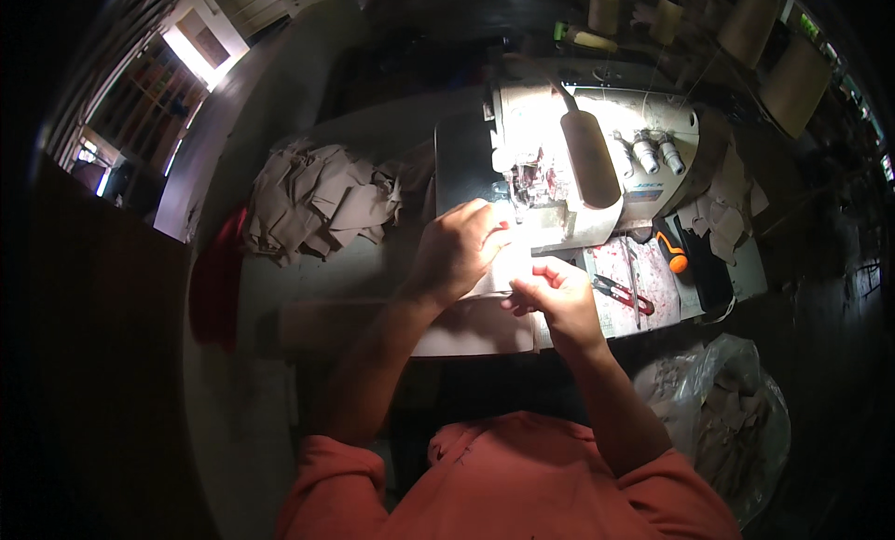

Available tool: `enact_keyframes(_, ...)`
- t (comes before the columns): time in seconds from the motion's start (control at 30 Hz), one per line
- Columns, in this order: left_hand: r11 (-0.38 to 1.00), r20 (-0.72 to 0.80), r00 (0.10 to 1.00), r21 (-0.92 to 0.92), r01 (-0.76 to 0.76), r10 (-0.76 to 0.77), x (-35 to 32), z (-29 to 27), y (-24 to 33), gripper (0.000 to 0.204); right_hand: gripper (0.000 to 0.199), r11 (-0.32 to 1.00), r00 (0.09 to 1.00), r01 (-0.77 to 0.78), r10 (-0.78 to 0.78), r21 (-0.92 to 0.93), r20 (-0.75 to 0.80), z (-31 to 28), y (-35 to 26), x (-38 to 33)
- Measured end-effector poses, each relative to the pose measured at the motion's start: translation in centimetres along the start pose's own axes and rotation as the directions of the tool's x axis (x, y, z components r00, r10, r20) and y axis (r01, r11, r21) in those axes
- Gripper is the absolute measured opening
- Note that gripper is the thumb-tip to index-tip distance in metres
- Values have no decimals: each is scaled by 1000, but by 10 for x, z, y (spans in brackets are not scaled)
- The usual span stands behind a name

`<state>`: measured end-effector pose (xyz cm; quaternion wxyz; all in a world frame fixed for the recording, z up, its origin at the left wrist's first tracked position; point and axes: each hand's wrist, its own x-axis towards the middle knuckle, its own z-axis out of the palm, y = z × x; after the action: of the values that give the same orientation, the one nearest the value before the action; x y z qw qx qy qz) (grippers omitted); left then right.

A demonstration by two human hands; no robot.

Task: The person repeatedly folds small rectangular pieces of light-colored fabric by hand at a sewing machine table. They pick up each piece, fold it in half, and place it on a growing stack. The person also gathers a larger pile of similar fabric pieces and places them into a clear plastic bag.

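Observation:
Under bright lamp light, a pale piece of fabric (504, 268) lies in front of the needle area of a white sewing machine (667, 193). My left hand (459, 253) is closed on the fabric's left side, its fingertips close to the machine's foot. On the near right edge, my right hand (557, 302) pinches the cloth between thumb and fingers. Glare washes out the fabric's outline and the needle area. A large heap of cut beige fabric pieces (322, 202) sits on the table to the left of my hands.
Right of my hands lie red-handled thread snips (623, 295), an orange-handled tool (671, 253) and a dark flat object (709, 271). A lamp head (591, 158) hangs over the machine. Thread cones (794, 88) stand behind. A clear plastic bag of fabric pieces (736, 405) sits below right.

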<state>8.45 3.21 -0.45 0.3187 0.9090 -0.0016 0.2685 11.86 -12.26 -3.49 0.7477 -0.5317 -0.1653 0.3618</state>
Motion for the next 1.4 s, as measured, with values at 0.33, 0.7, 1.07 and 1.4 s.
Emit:
enact_keyframes(0.33, 989, 140, 988, 124, -83, 65, 14, 4, -9, 10, 17, 986, 978, 160, -152, 42, -143, 1, 10, 12)
enact_keyframes(0.7, 959, 63, 977, 187, -213, 205, -6, 13, -14, 21, 17, 986, 965, 167, -169, -28, -200, 2, 9, 26)
enact_keyframes(1.07, 763, 321, 947, 603, -232, 35, 51, 13, -103, 27, 17, 991, 978, 114, -125, -74, -169, -31, 15, -16)
enact_keyframes(1.4, 999, 94, 996, 44, 9, -14, -63, 6, 9, 15, 18, 991, 983, 31, -54, -132, -174, -52, 30, -41)
